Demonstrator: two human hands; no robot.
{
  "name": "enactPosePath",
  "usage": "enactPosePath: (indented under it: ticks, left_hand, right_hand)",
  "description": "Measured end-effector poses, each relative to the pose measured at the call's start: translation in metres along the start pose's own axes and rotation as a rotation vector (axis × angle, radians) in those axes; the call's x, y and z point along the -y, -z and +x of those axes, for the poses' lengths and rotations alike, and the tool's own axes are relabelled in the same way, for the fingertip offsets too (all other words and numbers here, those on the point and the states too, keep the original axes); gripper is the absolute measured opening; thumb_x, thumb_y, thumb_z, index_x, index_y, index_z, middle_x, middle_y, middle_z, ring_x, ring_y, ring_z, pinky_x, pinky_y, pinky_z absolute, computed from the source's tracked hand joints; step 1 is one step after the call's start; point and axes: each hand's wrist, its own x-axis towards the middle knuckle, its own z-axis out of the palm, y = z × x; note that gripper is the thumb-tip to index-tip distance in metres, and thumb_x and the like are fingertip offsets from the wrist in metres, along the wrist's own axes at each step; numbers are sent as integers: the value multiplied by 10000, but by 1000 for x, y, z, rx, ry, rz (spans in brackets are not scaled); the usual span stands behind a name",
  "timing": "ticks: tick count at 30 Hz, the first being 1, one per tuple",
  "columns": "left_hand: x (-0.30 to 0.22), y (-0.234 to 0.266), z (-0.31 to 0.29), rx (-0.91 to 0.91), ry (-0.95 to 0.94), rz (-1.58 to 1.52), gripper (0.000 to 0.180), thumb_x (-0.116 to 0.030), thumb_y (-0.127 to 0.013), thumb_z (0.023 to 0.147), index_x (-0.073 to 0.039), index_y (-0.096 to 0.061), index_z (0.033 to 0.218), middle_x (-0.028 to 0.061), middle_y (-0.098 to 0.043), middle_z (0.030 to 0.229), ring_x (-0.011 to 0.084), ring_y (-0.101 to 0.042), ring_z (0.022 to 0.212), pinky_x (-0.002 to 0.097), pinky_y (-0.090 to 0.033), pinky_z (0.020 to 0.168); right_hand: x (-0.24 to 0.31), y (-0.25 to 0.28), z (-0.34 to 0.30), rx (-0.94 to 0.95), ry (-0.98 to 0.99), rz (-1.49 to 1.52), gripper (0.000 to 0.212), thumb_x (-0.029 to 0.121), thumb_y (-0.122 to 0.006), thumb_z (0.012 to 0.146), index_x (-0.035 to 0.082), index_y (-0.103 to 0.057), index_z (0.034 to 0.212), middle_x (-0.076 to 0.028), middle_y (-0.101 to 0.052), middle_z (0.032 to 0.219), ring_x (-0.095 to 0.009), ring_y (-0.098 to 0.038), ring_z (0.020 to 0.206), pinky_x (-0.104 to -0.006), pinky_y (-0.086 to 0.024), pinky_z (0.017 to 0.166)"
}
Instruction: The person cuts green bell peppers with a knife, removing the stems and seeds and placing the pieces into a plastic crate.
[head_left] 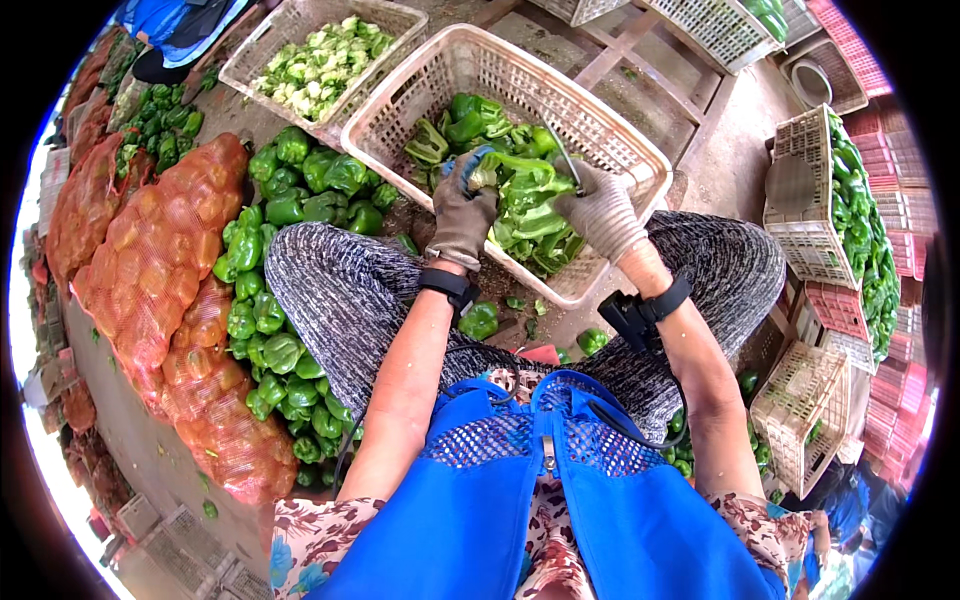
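Both my hands wear grey gloves and work over a whitish plastic crate (pixel 400 90), which stands before my knees with cut green pepper pieces (pixel 540 215) in it. My left hand (pixel 466 208), with bluish fingertips, is closed on a pale green pepper piece (pixel 484 177). Opposite it, my right hand (pixel 602 208) is closed round a thin, curved metal tool (pixel 563 150); its exact kind is hard to make out. Opened pepper flesh lies between the two hands, and the right fingers partly hide it.
Whole green peppers (pixel 285 355) are heaped left of my knee, beside orange mesh sacks (pixel 165 245). Another crate (pixel 240 70) at the far left holds pale pepper cores (pixel 325 65). At right stand crates of green peppers (pixel 875 240) and a tilted crate (pixel 800 400).
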Motion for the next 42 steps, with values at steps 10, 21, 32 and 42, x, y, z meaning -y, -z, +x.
enactPosePath:
  ticks: [10, 21, 32, 42]
  left_hand:
    - [20, 39, 37, -130, 672, -1239, 273, -49, -613, 838, -70, -598, 1109, 50, -639, 866, 180, -633, 699, 315, -571, 620]
    - [-6, 157, 227, -25, 311, -612, 499, -364, -520, 939, -49, -476, 1324, 136, -630, 1156, 253, -648, 963, 376, -547, 845]
    - [152, 358, 21, -240, 536, 48, 266, -230, -594, 941, -2, -671, 1054, 68, -696, 905, 151, -664, 721, 269, -542, 630]
    - [198, 281, -181, -382, 700, 318, 475, -150, -736, 800, 19, -569, 1210, 108, -660, 1068, 225, -625, 953, 329, -502, 848]
  right_hand:
    - [11, -5, -12, -11, -198, 32, 409, 186, -682, 765, -19, -597, 1109, -223, -663, 845, -312, -659, 757, -362, -518, 706]
    - [-12, 3, 9, 11, -475, 559, 540, 504, -552, 914, 9, -550, 1130, -123, -641, 755, -146, -548, 511, -296, -467, 492]
    - [-75, 11, 21, 182, -604, 1438, 347, 411, -592, 854, 67, -556, 834, -139, -592, 848, -145, -488, 603, -275, -389, 541]
    - [-68, -7, -17, 250, -938, 986, 232, 299, -544, 908, 105, -602, 1021, -42, -588, 777, -74, -407, 475, -221, -332, 422]
